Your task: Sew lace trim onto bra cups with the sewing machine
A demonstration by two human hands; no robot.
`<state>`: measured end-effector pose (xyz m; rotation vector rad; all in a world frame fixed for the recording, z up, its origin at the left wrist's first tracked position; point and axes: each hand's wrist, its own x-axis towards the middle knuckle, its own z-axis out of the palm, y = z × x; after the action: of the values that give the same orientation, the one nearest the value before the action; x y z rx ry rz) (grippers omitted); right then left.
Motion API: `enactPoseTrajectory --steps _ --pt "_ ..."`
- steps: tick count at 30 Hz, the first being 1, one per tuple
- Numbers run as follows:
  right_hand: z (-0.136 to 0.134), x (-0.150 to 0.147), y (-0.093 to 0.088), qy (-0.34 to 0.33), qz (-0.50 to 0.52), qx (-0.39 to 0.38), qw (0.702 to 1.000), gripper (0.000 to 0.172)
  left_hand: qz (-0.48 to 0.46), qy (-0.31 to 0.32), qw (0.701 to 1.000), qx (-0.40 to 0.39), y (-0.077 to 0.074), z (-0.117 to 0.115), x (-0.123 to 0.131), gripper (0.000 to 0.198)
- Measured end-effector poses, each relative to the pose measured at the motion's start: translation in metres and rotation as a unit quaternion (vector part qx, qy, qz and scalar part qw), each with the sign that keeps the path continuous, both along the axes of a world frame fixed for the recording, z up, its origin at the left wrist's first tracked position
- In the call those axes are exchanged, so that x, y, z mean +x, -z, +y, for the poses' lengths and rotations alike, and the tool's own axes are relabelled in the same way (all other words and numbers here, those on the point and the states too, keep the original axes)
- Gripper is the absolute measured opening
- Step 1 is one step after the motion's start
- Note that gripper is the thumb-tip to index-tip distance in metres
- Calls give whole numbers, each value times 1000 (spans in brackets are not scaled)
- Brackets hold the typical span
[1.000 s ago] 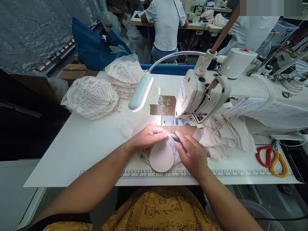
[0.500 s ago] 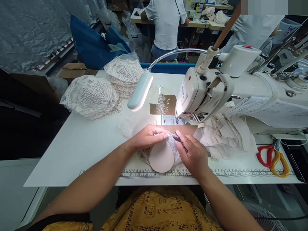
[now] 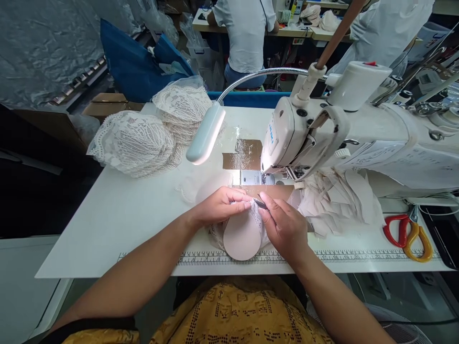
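Note:
A pale pink rounded fabric piece (image 3: 242,236) with white lace along its edge lies on the white table (image 3: 125,215) right in front of me. My left hand (image 3: 220,205) is closed, pinching the lace at the piece's top edge. My right hand (image 3: 283,227) is closed around a small dark metal tool (image 3: 261,204), perhaps thread snips, whose tip touches the lace beside my left fingers. Both hands sit just in front of the needle area of the white sewing machine (image 3: 322,138).
Two stacks of white lace pieces (image 3: 136,143) lie at the back left. Pink cut pieces (image 3: 337,200) are heaped under the machine arm. A gooseneck lamp (image 3: 206,136) hangs over the table. Red and yellow scissors (image 3: 407,234) lie at the right. Other people work at tables behind.
The hands have stayed on the fabric piece, edging slightly up toward the machine. The view has tipped a little.

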<state>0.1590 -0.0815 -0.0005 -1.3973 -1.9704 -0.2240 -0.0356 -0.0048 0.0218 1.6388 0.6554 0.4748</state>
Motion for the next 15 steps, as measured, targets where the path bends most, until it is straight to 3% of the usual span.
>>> enactPoseTrajectory --steps 11,15 --pt "-1 2 1 -17 -35 7 999 26 6 5 1000 -11 2 0 -1 29" --pt "-3 4 0 -18 9 -34 999 28 1 3 1000 -24 5 1 -2 29"
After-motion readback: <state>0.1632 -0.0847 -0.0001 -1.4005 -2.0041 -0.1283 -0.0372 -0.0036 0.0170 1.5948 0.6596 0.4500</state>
